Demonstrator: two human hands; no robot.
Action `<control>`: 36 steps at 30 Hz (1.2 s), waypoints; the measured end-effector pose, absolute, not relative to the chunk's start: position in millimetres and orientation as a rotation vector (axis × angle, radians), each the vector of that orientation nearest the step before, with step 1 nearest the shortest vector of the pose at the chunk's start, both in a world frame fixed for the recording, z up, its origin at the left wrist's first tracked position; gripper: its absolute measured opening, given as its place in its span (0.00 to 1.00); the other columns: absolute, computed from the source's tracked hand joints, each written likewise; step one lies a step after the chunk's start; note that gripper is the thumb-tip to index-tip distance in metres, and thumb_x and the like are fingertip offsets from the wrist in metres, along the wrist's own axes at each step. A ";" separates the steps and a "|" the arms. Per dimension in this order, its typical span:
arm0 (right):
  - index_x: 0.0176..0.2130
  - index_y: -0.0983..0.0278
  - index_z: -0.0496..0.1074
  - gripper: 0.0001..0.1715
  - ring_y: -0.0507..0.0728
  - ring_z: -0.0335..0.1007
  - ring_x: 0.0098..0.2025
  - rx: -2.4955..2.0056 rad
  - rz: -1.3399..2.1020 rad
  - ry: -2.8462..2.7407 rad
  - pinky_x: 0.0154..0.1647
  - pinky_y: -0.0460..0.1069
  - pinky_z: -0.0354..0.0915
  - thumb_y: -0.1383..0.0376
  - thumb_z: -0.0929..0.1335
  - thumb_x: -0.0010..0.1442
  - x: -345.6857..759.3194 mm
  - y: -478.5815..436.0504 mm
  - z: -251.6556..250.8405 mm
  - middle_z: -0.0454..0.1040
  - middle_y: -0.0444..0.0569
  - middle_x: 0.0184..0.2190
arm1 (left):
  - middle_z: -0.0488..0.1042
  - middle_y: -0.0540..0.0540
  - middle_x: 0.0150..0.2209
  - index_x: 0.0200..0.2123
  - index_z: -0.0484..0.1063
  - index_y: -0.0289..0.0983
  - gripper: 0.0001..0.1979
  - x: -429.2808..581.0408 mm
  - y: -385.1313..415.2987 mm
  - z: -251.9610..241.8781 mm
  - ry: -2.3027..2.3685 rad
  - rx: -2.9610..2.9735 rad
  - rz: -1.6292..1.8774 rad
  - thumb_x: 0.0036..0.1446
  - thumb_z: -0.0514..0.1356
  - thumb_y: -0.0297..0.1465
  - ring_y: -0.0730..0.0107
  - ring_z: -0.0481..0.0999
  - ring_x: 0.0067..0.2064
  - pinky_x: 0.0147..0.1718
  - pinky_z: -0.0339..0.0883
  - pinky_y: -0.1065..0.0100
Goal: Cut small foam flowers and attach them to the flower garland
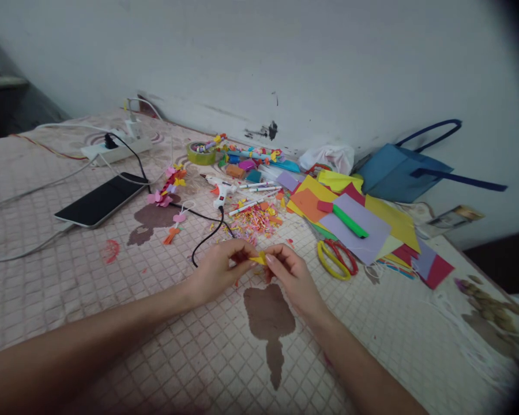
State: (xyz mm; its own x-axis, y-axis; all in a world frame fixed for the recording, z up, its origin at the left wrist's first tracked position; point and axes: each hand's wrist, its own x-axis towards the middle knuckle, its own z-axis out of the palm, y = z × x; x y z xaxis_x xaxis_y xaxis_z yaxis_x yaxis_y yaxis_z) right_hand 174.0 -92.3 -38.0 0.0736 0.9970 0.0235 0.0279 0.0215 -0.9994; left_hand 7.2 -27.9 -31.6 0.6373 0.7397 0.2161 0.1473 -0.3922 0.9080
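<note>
A small yellow paper piece [258, 260] is pinched between my two hands above the quilted cloth. My left hand [222, 268] grips its left side with thumb and fingers. On its right side, my right hand [290, 274] holds it with thumb and forefinger. Just beyond the hands lies a heap of small colourful paper scraps [259, 222]. A white glue gun [221, 191] rests behind the scraps, its black cord trailing toward my left hand. Scissors with yellow and red handles [335, 260] lie to the right of my right hand.
Coloured paper sheets [358, 222], a green marker [350, 221] and a blue bag [402, 170] are at the right. A tablet [101, 200], a power strip [119, 151] and paper flowers [168, 187] lie at the left. Tape [201, 153] stands near the wall.
</note>
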 end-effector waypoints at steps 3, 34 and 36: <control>0.34 0.63 0.68 0.10 0.49 0.64 0.25 -1.214 1.257 -1.066 0.25 0.44 0.62 0.58 0.68 0.57 173.8 -91.4 -39.4 0.68 0.42 0.25 | 0.74 0.48 0.31 0.32 0.72 0.35 0.04 7.4 -27.7 -30.7 0.726 1.865 0.779 0.56 0.57 0.28 0.72 0.72 0.32 0.32 0.65 0.71; 0.29 0.63 0.67 0.15 0.50 0.62 0.25 -1.263 1.126 -1.302 0.27 0.46 0.61 0.55 0.64 0.62 172.7 -93.7 -40.1 0.66 0.42 0.23 | 0.69 0.50 0.24 0.28 0.65 0.34 0.15 11.5 -24.9 -38.9 0.667 1.413 0.536 0.53 0.59 0.41 0.76 0.68 0.25 0.24 0.61 0.72; 0.29 0.63 0.67 0.17 0.51 0.62 0.25 -1.245 1.165 -1.275 0.27 0.46 0.61 0.54 0.63 0.62 172.0 -93.9 -39.6 0.67 0.42 0.24 | 0.69 0.51 0.23 0.27 0.65 0.34 0.15 11.5 -24.9 -39.4 0.668 1.415 0.565 0.53 0.59 0.42 0.76 0.67 0.24 0.24 0.61 0.73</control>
State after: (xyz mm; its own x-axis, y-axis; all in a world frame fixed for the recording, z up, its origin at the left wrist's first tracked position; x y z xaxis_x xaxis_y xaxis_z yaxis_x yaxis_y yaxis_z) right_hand 172.0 -93.9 -39.6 -0.0064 0.9998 0.0186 0.0716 0.0190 -0.9972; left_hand 11.5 -24.9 -39.4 0.6978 0.7113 -0.0844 0.0351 0.0838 0.9959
